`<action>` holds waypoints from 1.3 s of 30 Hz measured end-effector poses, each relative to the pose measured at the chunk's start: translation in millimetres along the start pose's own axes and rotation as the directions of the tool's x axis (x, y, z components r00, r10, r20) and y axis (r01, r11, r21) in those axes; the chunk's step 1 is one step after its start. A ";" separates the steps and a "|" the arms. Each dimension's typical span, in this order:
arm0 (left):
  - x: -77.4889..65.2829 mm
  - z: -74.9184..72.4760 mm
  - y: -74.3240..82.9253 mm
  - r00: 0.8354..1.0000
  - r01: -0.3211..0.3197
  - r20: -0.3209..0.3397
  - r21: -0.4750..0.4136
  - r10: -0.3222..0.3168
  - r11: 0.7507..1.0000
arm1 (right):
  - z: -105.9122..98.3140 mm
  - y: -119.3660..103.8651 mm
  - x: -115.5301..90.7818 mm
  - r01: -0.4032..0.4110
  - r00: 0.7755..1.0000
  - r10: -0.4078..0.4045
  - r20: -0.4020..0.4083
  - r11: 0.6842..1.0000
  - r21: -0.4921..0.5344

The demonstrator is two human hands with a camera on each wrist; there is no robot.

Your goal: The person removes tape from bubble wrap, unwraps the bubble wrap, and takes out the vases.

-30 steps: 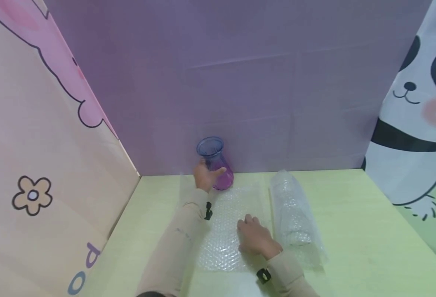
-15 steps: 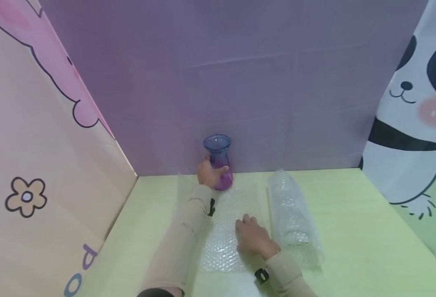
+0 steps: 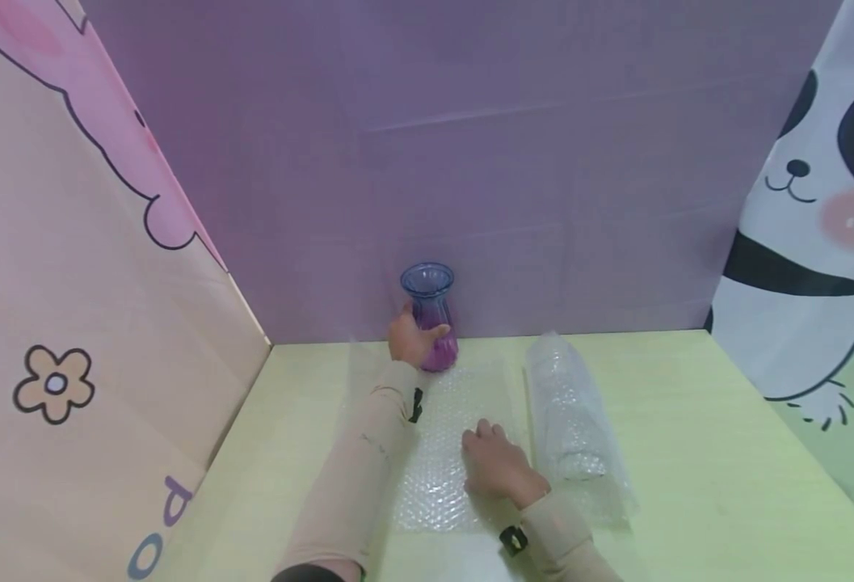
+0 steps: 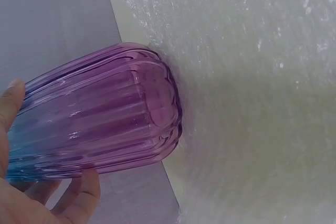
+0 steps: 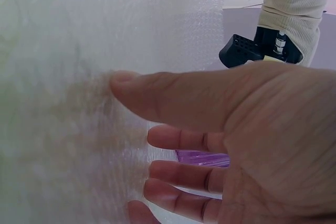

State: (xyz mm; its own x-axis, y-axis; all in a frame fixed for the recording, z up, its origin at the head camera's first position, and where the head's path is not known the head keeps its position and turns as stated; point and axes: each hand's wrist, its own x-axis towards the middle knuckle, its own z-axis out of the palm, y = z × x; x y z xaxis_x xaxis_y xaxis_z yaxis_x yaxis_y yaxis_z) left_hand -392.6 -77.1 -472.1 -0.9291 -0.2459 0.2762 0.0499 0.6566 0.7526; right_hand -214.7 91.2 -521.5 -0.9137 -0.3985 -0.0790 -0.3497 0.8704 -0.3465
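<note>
A ribbed glass vase (image 3: 432, 309), blue at the flared top and purple below, stands upright at the back of the table. My left hand (image 3: 410, 339) grips its side, thumb and fingers around the body. In the left wrist view the vase's purple base (image 4: 152, 98) meets the far edge of a flat bubble wrap sheet (image 3: 444, 469). My right hand (image 3: 499, 465) rests on that sheet, nearer to me, with relaxed fingers touching it. Between those fingers in the right wrist view, a bit of purple glass (image 5: 202, 158) shows.
To the right of the sheet lies a long bundle in bubble wrap (image 3: 568, 412), with a clear round end showing near me. A purple backdrop (image 3: 470, 178) rises behind the table (image 3: 710, 436). Printed panels stand at left and right, one with a panda (image 3: 805, 323).
The vase was tilted to the left a second ago and now stands upright, shifted slightly right with my left hand. My right hand has stayed in place.
</note>
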 end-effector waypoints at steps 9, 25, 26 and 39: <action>-2.5 -2.7 -0.5 0.999 -0.016 0.034 0.011 0.016 1.000 | -0.6 0.3 -0.3 0.005 1.000 -0.005 -0.012 1.000 -0.005; -56.4 -55.2 -3.3 0.970 -0.045 0.242 0.196 -0.004 0.980 | 0.8 1.1 1.3 -0.019 1.000 0.019 0.006 1.000 -0.003; -61.3 -58.1 -4.8 0.962 -0.079 0.271 0.219 0.017 0.972 | 1.2 1.3 1.4 -0.018 1.000 0.018 0.005 1.000 -0.001; -119.8 -67.4 -35.1 0.830 -0.299 0.552 0.313 0.084 0.901 | -1.0 -1.8 1.0 -0.012 1.000 0.012 0.005 1.000 0.012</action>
State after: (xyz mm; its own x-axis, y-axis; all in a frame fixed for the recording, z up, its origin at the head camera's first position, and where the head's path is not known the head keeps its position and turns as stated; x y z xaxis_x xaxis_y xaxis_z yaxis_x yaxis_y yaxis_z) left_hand -258.4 -118.7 -491.2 -0.9689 0.2445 -0.0379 0.2083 0.8888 0.4083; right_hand -215.2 89.5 -520.1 -0.9166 -0.3901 -0.0881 -0.3366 0.8714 -0.3568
